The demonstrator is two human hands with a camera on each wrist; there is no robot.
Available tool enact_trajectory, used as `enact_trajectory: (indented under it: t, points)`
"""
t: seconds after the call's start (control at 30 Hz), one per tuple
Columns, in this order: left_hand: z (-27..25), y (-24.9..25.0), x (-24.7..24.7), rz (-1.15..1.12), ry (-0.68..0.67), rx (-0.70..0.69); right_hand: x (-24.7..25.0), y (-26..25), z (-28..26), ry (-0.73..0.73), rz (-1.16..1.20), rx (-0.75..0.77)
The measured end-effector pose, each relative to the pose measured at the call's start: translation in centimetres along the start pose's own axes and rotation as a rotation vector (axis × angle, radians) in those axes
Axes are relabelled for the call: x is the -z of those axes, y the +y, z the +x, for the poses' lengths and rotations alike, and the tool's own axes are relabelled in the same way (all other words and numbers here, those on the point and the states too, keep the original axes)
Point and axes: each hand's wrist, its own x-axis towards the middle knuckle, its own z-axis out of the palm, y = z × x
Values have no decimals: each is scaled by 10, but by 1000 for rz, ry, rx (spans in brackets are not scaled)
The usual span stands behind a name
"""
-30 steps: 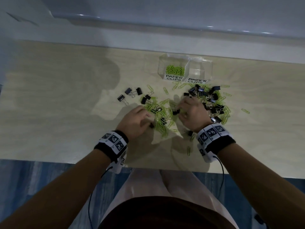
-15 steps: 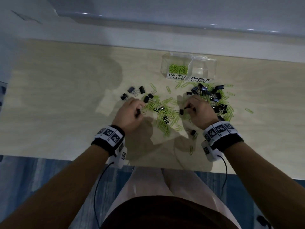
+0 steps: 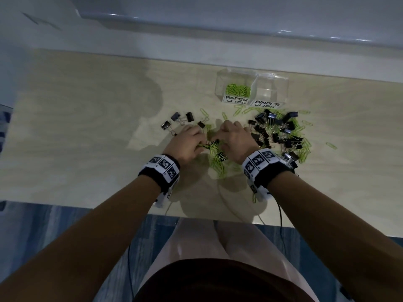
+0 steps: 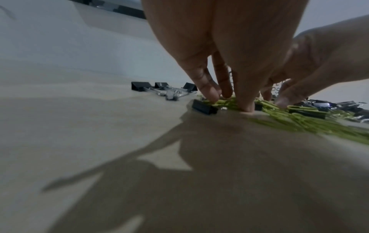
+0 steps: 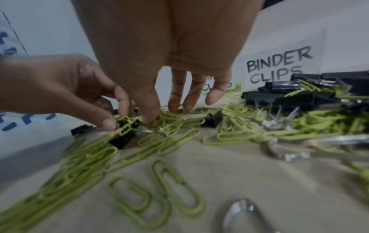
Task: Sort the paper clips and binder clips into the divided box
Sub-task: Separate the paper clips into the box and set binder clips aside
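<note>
Tangle: green paper clips (image 3: 216, 156) snarled round a binder clip (image 5: 121, 138) — one lift could drag both kinds along.
Fingers: left hand (image 3: 187, 142) and right hand (image 3: 234, 138) both pinching into this heap.
Box (image 3: 250, 88): mixed handful lands in the wrong compartment.

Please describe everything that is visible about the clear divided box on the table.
The divided box looks like clear, colourless plastic, with no lid on it, and stands upright on the pale wooden table, beyond both hands. A clear inner wall splits it into two compartments. White hand-lettered labels on its front read PAPER CLIPS (left) and BINDER CLIPS (right). The left compartment holds a small heap of green paper clips; the right one looks empty. No hand touches it. Loose clips lie close before its front.
</note>
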Motion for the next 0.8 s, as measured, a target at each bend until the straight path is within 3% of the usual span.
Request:
enact_trajectory:
  t: [0.2,0.43,0.57,0.7,0.8]
  points:
    - [-28,-14,-12,-96,63,-105,1,20,-6,35,2,-56]
    - [-30,-9,-4,-103,48,-66,9,43,-10,198,151,-110]
    - [-22,0,-6,-81,-52,27,13,42,-18,106,152,-139]
    - [-23,5,-15,-80,28,65,4,34,-28,-67,100,-226]
    - [-21,12,-17,-80,62,77,-8,30,-31,-8,87,-232]
